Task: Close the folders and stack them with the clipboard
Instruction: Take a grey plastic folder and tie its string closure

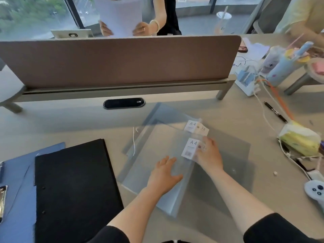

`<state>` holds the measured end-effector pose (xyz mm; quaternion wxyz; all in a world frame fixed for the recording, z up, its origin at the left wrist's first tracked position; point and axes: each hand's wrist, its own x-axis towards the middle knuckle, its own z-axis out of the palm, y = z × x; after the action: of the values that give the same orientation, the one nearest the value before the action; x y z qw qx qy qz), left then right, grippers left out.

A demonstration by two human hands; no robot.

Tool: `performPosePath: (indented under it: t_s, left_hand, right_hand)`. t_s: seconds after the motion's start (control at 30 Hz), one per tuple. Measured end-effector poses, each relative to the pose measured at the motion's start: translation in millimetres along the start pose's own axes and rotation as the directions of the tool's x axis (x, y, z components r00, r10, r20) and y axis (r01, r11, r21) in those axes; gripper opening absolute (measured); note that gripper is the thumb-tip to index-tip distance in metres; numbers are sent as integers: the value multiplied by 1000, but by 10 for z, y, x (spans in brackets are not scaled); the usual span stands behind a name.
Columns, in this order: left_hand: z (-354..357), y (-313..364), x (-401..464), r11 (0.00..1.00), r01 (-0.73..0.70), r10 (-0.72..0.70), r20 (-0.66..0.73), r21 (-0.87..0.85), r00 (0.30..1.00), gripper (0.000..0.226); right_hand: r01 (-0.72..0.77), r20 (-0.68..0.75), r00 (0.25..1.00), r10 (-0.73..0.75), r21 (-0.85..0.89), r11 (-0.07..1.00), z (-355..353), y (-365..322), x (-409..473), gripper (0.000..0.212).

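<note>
Two translucent grey folders lie overlapped at the table's centre. The near folder point(157, 155) carries a white A4 label, and the far folder point(168, 116) shows another A4 label. My left hand point(164, 174) rests flat on the near folder with fingers spread. My right hand point(208, 153) grips the near folder's right edge beside its label. A darker grey cover point(228, 155) spreads out to the right under my right forearm. A black clipboard point(73, 186) lies at the left on a blue folder point(15, 172).
A brown desk divider point(119, 60) stands across the back, with a black cable port point(123, 103) in front. At the right are a pen point(275, 112), cables, a power strip point(247, 83), a yellow bundle point(299, 139) and a controller point(315, 190). A person behind the divider holds papers point(121, 14).
</note>
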<state>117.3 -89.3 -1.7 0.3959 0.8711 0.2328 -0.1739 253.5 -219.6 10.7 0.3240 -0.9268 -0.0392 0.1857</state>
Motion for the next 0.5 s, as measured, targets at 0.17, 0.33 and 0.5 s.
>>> performPosePath:
  t_s: [0.17,0.33,0.5]
  left_hand:
    - [134,150,82,998,6,-7,18,56,1000,78]
    - [230,182,128,998,12,-12,-4,62,1000,82]
    - [283,188,147,996,25,-24,-8,82,1000,88]
  right_hand:
    - [-35,98,994,41,-63,997,-164,118,215,65]
    - [-60,169,984,62,-17,998,-189,181,319,66]
    - [-33,143,989,29,24,999,-204,135,366,59]
